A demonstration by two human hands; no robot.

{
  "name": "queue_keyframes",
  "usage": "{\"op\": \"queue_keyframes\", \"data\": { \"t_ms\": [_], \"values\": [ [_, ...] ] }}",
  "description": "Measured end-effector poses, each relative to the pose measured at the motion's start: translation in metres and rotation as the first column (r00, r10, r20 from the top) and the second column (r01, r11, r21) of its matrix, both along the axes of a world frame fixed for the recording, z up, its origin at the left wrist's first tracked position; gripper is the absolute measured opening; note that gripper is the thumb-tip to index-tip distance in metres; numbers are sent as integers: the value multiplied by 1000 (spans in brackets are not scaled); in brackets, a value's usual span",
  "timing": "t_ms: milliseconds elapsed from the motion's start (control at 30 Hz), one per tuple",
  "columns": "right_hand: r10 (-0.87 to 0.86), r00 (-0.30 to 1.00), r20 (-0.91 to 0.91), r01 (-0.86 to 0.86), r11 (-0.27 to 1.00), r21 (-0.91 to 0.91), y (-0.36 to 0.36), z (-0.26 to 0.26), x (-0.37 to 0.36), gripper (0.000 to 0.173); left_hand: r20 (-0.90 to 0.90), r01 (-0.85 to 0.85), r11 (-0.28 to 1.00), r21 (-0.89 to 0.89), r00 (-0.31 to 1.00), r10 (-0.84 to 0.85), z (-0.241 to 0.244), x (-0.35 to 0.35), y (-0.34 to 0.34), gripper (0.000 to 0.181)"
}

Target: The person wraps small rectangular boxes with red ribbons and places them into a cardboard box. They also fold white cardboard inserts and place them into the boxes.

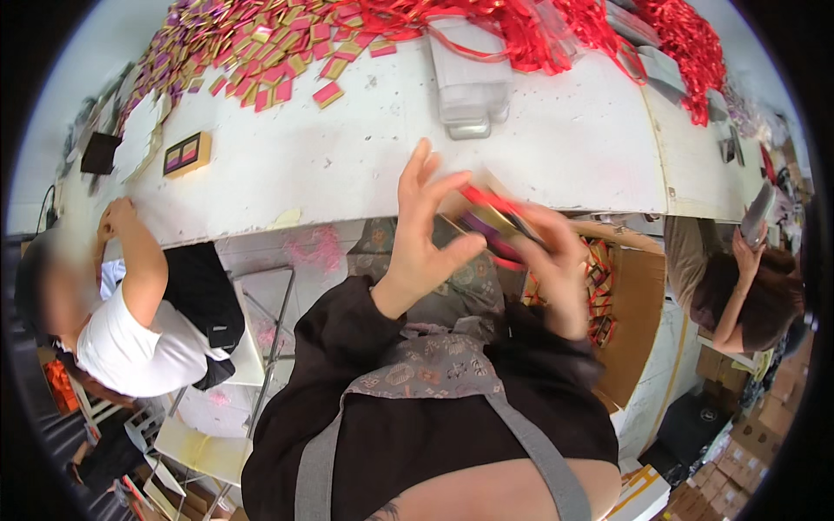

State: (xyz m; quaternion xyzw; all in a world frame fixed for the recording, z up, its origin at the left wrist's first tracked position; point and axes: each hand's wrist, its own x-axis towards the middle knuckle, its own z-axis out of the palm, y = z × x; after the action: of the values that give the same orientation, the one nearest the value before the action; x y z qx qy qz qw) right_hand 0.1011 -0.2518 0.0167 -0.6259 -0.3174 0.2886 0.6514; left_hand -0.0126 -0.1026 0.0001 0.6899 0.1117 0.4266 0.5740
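My right hand (554, 257), blurred by motion, holds a small box (492, 225) with red ribbon on it and gold and purple pieces showing. At the box's left end is my left hand (423, 228), thumb and forefinger spread around that end, the other fingers raised. Whether the left fingers grip the box or the ribbon is not clear. Both hands are over my lap, just off the front edge of the white table (339, 156). Beyond them on the table lies a stack of clear plastic sleeves (469, 78).
Pink-and-gold wrapped pieces (280, 58) and red ribbons (521, 32) heap at the back. An open two-piece box (187, 154) sits left. A cardboard carton (629, 312) of ribboned boxes stands at my right. One person (137, 338) works left, another (743, 299) right.
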Motion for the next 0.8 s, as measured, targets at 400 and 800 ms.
{"op": "queue_keyframes", "data": {
  "t_ms": [400,800],
  "values": [
    [-118,418,901,599,782,-175,133,-9,268,75,-244,-137,946,295,946,213,-6,-6,36,26],
    [361,664,655,-465,885,-17,192,11,-58,77,604,362,663,-656,778,173,11,-55,90,75]
  ]
}}
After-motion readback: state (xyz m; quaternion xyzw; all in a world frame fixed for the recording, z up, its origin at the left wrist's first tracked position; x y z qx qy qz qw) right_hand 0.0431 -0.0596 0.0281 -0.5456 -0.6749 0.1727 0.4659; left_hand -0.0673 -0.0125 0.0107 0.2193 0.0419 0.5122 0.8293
